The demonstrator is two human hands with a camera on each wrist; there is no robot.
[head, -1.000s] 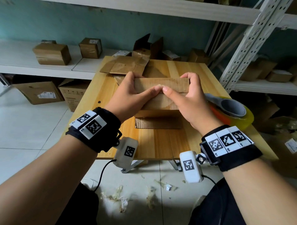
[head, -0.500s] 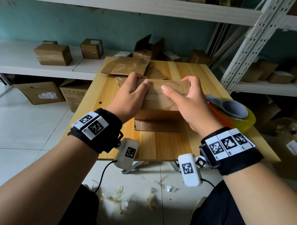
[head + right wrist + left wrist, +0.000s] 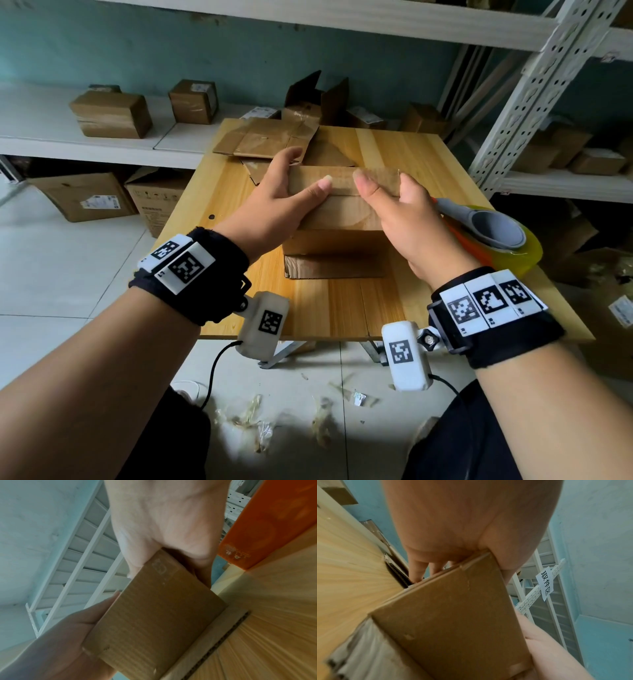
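A brown cardboard box point(image 3: 342, 214) stands on the wooden table point(image 3: 346, 308), its lower flap lying flat toward me. My left hand point(image 3: 277, 198) grips the box's left end, thumb on the folded top flap point(image 3: 342, 180) and fingers behind it. My right hand point(image 3: 400, 209) grips the right end the same way. Both thumbs lie on the flap, a small gap apart. In the left wrist view the box point(image 3: 453, 622) fills the middle, fingers point(image 3: 419, 569) curled over its far edge. The right wrist view shows the box point(image 3: 154, 615) pinched in my right hand point(image 3: 164, 536).
A tape dispenser point(image 3: 489, 233) with orange body and yellowish roll sits at the table's right edge, beside my right hand. Flattened cardboard point(image 3: 267, 140) lies at the table's far end. Shelves point(image 3: 85, 144) with small boxes stand behind; a metal rack point(image 3: 534, 89) rises on the right.
My thumbs met at the flap's middle, slid apart, and have closed to a small gap again. The right fingers, earlier over the top far corner, now sit lower at the box's end.
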